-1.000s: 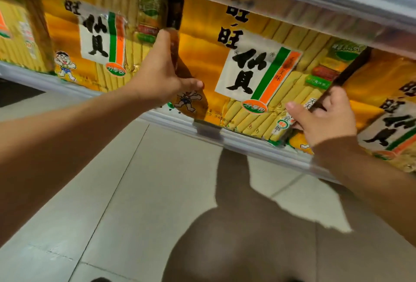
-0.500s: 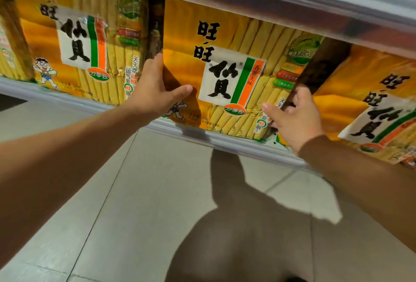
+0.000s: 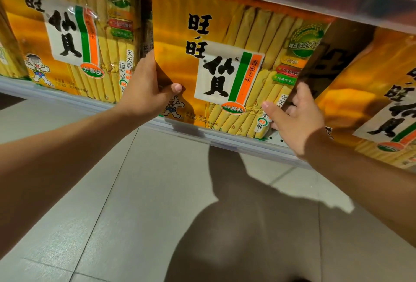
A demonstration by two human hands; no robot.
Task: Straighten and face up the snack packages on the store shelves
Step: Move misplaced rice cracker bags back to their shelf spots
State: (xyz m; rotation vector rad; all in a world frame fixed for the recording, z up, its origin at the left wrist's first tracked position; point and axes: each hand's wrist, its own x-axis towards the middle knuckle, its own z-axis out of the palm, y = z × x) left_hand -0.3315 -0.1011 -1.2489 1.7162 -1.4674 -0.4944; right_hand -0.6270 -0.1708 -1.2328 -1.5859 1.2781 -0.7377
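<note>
Two hands pinch the middle snack package [image 3: 225, 61] on the shelf edge [image 3: 202, 134], left hand [image 3: 146, 92] at its left side, right hand [image 3: 295, 113] at its right; uneven pulling could skew it against the tilted neighbour package [image 3: 382, 92].

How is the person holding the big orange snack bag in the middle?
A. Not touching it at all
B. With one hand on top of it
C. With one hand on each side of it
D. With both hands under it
C: the left hand grips the left edge of the middle snack bag and the right hand grips its right edge, thumbs on the front.
</note>
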